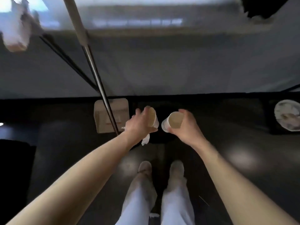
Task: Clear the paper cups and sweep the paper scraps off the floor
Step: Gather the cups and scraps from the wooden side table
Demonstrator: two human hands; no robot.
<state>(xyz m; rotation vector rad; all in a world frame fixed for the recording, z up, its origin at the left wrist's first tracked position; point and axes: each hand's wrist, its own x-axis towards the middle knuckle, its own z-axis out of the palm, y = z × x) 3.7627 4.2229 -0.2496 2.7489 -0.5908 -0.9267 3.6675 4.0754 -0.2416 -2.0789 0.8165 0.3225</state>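
Item 1. Left paper cup (152,116): pale, tipped on its side with its mouth facing us, held above the dark floor (235,184). Our left hand (139,124) grips it, fingers curled over the rim and wall.

Item 2. Right paper cup (174,120): pale, tilted with its open mouth toward us, just beside the first cup but apart from it. Our right hand (186,127) grips it, fingers wrapped round its wall.

Item 3. Held paper scrap (145,140): white and crumpled, hanging below the left hand at the wrist side. We cannot tell which fingers pinch it.

Item 4. Floor paper scrap (154,215): small and white, lying on the floor between our trouser legs, behind our shoes (145,167).

Item 5. Dustpan (121,111): beige, resting on the floor just left of the left hand. Its long handle (94,67) rises toward the upper left, metal below and pale above.

Item 6. Thin black rods (65,57): slanting beside that handle; too blurred to identify.

Item 7. Round bin (276,114): at the far right edge on the floor, pale inside with blurred contents, well apart from both hands.
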